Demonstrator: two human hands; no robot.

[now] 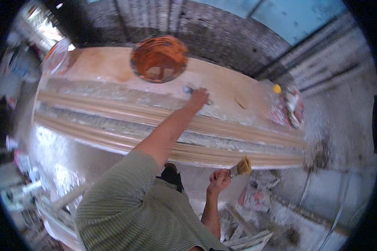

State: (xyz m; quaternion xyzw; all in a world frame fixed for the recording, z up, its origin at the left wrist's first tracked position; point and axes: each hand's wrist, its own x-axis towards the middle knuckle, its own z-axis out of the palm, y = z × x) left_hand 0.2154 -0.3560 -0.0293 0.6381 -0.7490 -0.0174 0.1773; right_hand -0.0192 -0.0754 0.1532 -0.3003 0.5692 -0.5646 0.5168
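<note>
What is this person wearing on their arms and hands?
A green ribbed short-sleeved shirt covers the shoulder and upper arm. Both forearms are bare, and so are the left hand and the right hand: no gloves, watch or rings that I can make out.

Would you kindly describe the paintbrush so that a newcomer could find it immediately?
Start at the long wooden board lying across the scene, with its pale moulded strips along the near side. Just below the near edge, toward its right end, the right hand holds up the paintbrush. Its yellowish bristles and metal band set it apart from the small grey tool under the left hand.
</note>
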